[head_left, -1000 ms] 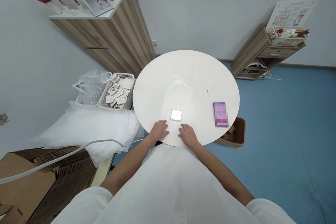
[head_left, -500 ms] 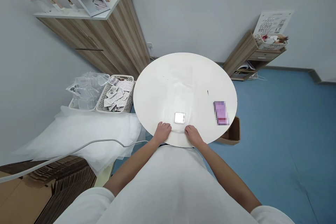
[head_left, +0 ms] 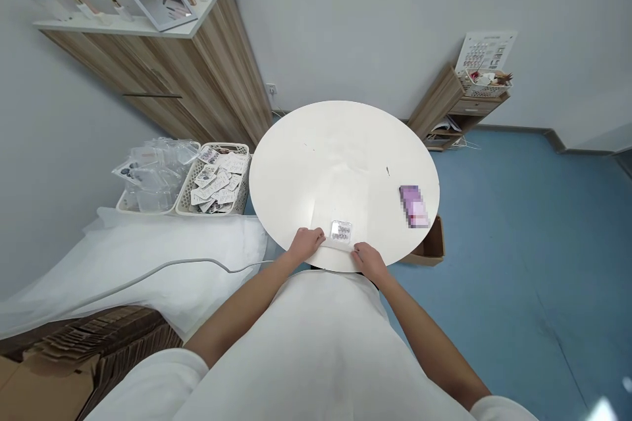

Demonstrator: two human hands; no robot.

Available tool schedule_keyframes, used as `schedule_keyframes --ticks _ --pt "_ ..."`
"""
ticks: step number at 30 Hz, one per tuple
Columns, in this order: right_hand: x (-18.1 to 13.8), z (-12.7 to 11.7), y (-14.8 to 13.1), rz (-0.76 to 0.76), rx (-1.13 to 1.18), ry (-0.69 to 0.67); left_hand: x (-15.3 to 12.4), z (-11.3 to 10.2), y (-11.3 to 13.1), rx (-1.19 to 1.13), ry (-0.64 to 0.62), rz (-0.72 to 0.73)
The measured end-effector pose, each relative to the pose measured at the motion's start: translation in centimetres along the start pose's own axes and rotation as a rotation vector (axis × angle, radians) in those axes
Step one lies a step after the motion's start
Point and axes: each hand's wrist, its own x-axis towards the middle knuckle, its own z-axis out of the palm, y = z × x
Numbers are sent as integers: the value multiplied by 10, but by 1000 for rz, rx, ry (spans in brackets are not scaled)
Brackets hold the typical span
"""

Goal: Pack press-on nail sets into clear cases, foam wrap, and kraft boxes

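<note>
On the round white table, near its front edge, lies a small clear plastic case with rows of dark grey pieces showing through. Under it a translucent white wrapping sheet stretches toward the far side. My left hand pinches the sheet's near edge just left of the case. At the other end of that edge, my right hand has its fingers closed on the sheet. The near edge looks slightly lifted between both hands.
A purple blurred item lies on the table's right. Left of the table stand a basket of printed cards and a basket of clear cases. White sheets are heaped before them. An open cardboard box sits below right.
The bright glare on the case has gone and its contents now show. The sheet's near edge appears raised between my hands. The view has shifted slightly.
</note>
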Motion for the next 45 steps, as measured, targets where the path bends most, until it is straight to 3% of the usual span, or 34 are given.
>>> schedule_keyframes --ticks 7,9,11,13,17,20,22,25,27,33,42,45 --pt "35 -15 4 256 85 96 34 -8 -4 -112 -15 -239" --pt "40 -14 5 288 47 102 34 -7 1 -49 55 -245" --pt "44 -11 5 298 5 98 29 -6 10 36 191 -174" --pt "46 -8 4 308 -40 92 21 -4 17 101 267 -9" --pt "45 -4 -2 319 -126 92 8 2 23 138 113 330" --pt "39 -4 -10 206 -266 219 9 7 19 144 58 333" --pt "35 -3 -15 37 -361 275 13 9 16 143 50 327" --pt "34 0 -19 -198 -394 177 19 9 13 135 34 343" --pt "38 3 -20 -239 -373 103 22 9 12 119 17 343" --pt "53 2 -17 -218 -265 9 25 4 16 93 -13 358" --pt "24 -14 -32 -159 7 -228 1 -13 15 -77 -201 297" --pt "27 -21 -34 -145 25 -243 3 -17 13 -108 -199 278"
